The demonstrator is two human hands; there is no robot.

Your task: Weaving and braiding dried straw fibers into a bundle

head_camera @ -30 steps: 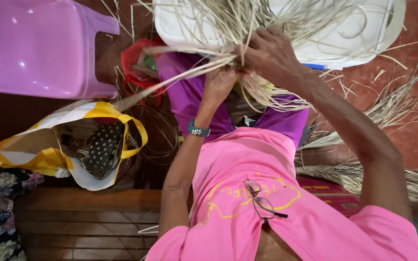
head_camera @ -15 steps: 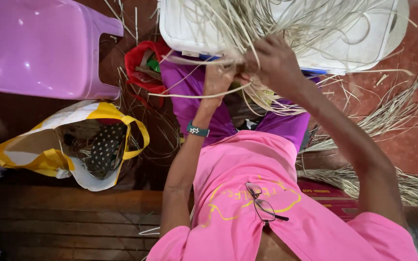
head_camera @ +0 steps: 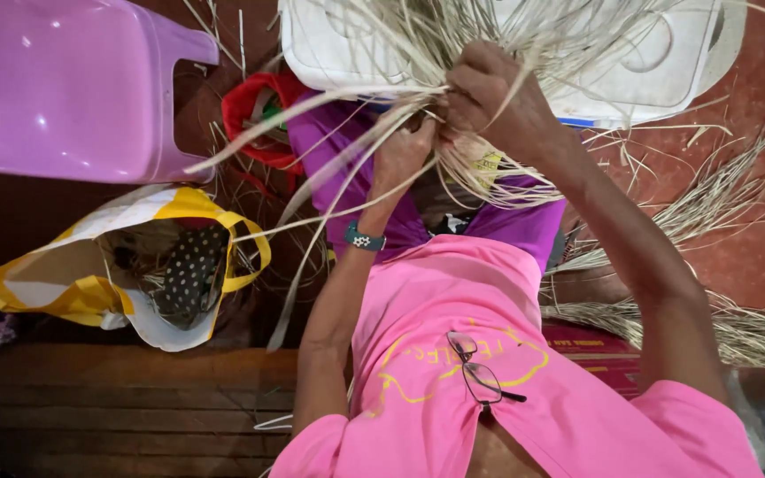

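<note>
A: What are the 2 hands doing?

B: The right hand (head_camera: 489, 102) is clenched around a bundle of pale dried straw strips (head_camera: 453, 53), held up over the lap. The left hand (head_camera: 405, 150), just beside it, pinches a few strips that trail down to the left.

A: What lies around?

B: A white plastic lid (head_camera: 666, 62) behind the bundle, a pink plastic chair (head_camera: 64, 88) on the left, a yellow and white bag (head_camera: 135, 265) below it, and loose straw (head_camera: 719, 327) on the floor at right.
</note>
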